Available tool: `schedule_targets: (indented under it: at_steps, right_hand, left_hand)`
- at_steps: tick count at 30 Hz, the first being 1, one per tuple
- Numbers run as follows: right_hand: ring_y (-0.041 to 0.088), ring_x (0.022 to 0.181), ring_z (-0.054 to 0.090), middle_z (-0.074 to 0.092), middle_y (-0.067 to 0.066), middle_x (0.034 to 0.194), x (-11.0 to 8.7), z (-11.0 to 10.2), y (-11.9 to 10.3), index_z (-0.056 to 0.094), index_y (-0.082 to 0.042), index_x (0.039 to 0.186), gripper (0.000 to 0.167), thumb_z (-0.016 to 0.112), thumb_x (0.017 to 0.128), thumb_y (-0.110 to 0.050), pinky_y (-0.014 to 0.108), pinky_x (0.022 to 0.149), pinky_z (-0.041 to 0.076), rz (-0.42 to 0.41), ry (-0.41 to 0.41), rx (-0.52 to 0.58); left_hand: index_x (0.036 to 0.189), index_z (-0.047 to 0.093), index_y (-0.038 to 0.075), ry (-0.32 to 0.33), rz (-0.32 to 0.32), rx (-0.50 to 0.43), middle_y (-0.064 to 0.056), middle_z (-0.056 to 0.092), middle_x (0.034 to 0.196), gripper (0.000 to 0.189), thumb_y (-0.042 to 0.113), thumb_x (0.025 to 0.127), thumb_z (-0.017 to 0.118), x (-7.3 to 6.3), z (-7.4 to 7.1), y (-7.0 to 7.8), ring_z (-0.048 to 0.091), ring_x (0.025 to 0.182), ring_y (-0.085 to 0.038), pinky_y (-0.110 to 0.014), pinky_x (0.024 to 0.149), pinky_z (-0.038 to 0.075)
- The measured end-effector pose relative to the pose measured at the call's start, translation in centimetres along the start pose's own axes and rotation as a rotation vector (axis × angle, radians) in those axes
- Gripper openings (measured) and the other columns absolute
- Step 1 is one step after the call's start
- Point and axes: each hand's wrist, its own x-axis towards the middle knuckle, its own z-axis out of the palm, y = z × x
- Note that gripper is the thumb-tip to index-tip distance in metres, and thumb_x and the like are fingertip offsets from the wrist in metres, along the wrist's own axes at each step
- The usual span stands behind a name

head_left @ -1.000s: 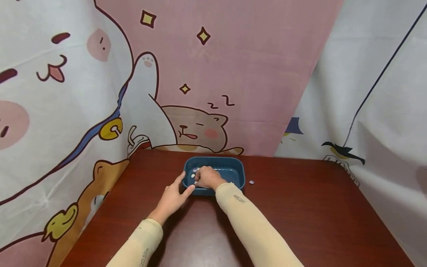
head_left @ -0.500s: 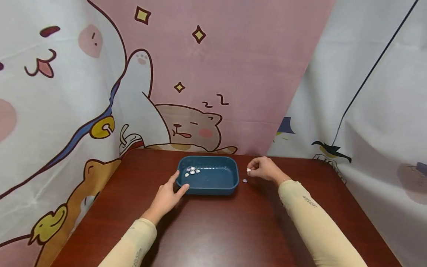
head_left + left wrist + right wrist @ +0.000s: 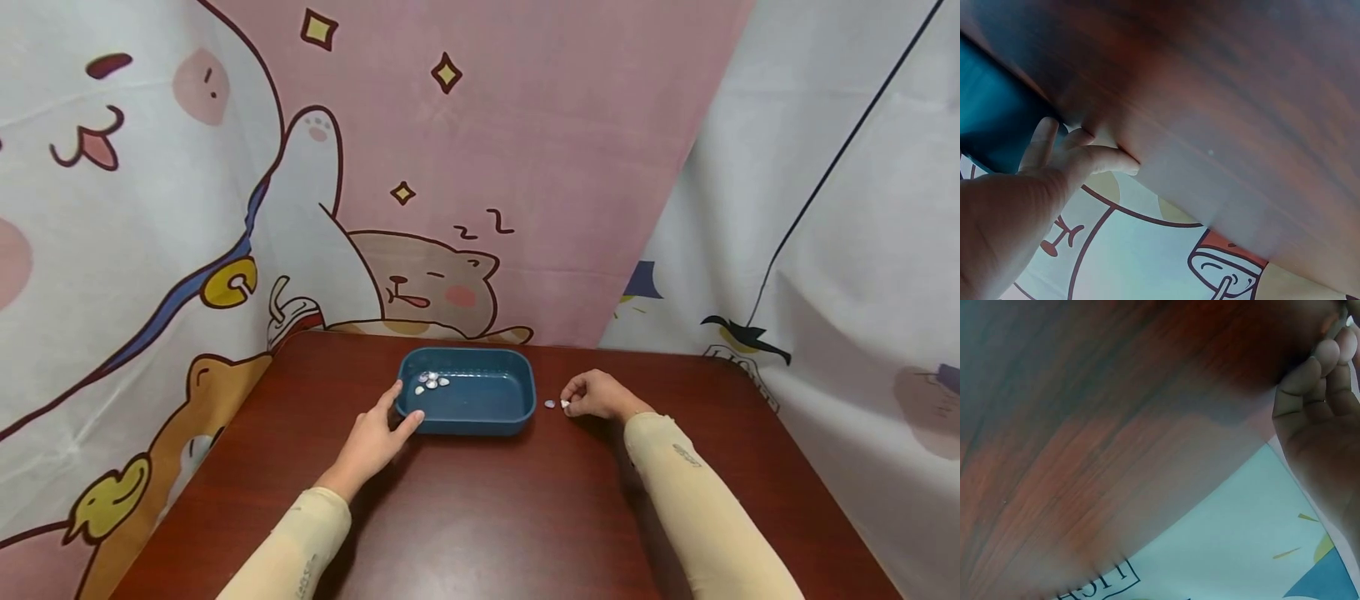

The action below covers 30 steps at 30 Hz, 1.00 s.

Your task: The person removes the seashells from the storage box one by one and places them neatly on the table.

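Your right hand (image 3: 606,396) pinched a white piece (image 3: 566,404) in curled fingers, the purple piece (image 3: 550,404) on the desk (image 3: 480,517) just beside it at nine o'clock, while your left hand (image 3: 371,440), farther off, rested spread fingers against the blue tray (image 3: 472,427), the white piece having dropped toward six o'clock since half a second earlier.

1. Here's the reddish-brown wood-grain table (image 3: 480,517), soft light gleaming off its surface!
2. Past its far edge, cartoon-printed fabric (image 3: 562,167), pink meeting white, with a dozing animal (image 3: 435,292)!
3. And by the far-right corner, a dark printed bird (image 3: 746,335)!
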Motion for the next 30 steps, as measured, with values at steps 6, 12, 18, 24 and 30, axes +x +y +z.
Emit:
schedule_targets:
  at_steps: [6,12,18,24,30]
  right_hand:
    - [0.013,0.076,0.057,0.069,0.0,0.079,0.12,0.07,-0.23,0.08,-0.005,0.101,0.015,0.086,0.087,-0.009,0.029,0.07,0.047,0.018,-0.04,0.067]
    - [0.014,0.076,0.055,0.067,-0.001,0.079,-0.04,0.15,-0.26,0.081,-0.005,0.105,0.017,0.085,0.089,-0.009,0.03,0.07,0.045,0.034,-0.04,0.083]
    - [0.014,0.076,0.054,0.067,0.0,0.079,-0.09,0.3,-0.29,0.081,-0.004,0.106,0.017,0.085,0.09,-0.009,0.03,0.07,0.045,0.044,-0.04,0.098]
    - [0.014,0.076,0.055,0.067,-0.002,0.079,-0.07,0.31,-0.27,0.081,-0.003,0.107,0.018,0.085,0.089,-0.007,0.029,0.069,0.045,0.042,-0.039,0.117]
    - [0.014,0.076,0.055,0.067,-0.002,0.079,-0.05,0.32,-0.25,0.081,-0.003,0.108,0.019,0.085,0.089,-0.007,0.029,0.069,0.045,0.048,-0.035,0.126]
  left_hand:
    - [0.169,0.032,0.015,-0.003,-0.007,0.004,-0.027,0.06,0.151,0.084,0.052,0.103,0.067,0.09,0.07,0.05,0.066,0.135,-0.041,-0.061,0.111,0.052]
    - [0.169,0.032,0.015,-0.001,-0.007,0.003,-0.027,0.059,0.152,0.084,0.053,0.103,0.067,0.02,0.05,0.07,0.066,0.134,-0.042,-0.06,0.11,0.053]
    - [0.17,0.031,0.016,-0.008,-0.016,0.001,-0.026,0.058,0.154,0.086,0.056,0.103,0.066,0.01,0.12,-0.09,0.065,0.135,-0.041,-0.06,0.111,0.052]
    - [0.17,0.031,0.016,-0.01,-0.015,0.005,-0.026,0.059,0.153,0.085,0.056,0.103,0.066,0.08,0.13,-0.05,0.065,0.136,-0.042,-0.061,0.112,0.052]
    - [0.17,0.031,0.016,-0.015,-0.025,0.005,-0.026,0.056,0.156,0.085,0.055,0.103,0.066,0.1,0.08,0.01,0.063,0.138,-0.043,-0.062,0.113,0.05]
